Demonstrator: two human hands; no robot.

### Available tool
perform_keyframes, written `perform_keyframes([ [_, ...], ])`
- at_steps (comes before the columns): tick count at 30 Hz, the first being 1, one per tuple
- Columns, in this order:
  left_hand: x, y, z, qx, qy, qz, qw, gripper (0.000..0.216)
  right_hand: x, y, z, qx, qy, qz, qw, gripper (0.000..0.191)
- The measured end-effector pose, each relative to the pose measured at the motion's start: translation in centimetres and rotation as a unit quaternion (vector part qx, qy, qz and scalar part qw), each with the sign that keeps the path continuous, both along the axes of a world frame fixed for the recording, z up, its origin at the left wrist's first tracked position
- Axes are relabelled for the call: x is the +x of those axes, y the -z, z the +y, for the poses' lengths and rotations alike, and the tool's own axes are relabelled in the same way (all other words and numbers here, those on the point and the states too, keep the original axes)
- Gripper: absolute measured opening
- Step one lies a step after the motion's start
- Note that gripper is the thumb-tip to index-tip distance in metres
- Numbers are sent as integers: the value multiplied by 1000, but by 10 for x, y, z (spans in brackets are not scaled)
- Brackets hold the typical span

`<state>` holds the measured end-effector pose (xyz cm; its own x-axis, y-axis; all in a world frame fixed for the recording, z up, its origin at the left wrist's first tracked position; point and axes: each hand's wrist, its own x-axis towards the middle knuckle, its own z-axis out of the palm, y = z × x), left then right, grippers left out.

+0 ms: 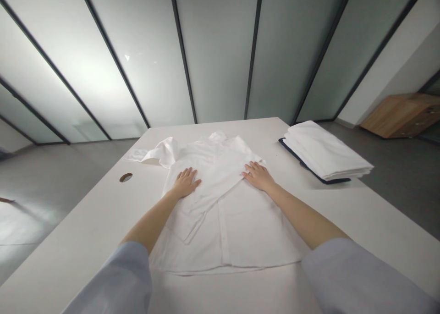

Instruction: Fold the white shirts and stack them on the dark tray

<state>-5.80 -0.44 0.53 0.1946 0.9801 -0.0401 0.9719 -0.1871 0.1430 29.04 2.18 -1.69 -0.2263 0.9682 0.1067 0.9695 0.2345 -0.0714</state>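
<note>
Pressing one shirt (254,231), left hand (185,182), right hand (259,176), fingers slightly apart, one folded stack (326,149), layer count unclear

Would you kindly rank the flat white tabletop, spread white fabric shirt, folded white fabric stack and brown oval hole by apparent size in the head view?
Largest to smallest:
1. Tabletop
2. Spread shirt
3. Folded stack
4. Oval hole

Dressed in pale blue-grey sleeves (117,277), loose and plain, ending partway up the forearms (154,221), bare-wristed and bare-handed beyond.
</note>
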Motion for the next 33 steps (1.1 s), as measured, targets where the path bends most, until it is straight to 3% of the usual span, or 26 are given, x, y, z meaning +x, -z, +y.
perform_keyframes([
  [6,1,10,-1,7,6,36,999,71,0,-23,11,10,-7,-15,1000,44],
  [11,2,12,-12,10,11,32,999,70,-2,-42,49,24,90,-4,996,34],
  [19,-3,14,-12,15,-12,-43,999,56,-4,-33,120,-5,222,60,973,51],
  [25,-3,12,-16,7,-12,-53,998,59,-7,-28,157,-1,198,40,979,50],
  [28,-3,13,-17,-4,-26,-63,998,61,-1,-26,164,-3,174,21,984,42],
  [33,-4,16,-17,1,-27,-72,997,64,9,-28,168,16,199,20,980,43],
])
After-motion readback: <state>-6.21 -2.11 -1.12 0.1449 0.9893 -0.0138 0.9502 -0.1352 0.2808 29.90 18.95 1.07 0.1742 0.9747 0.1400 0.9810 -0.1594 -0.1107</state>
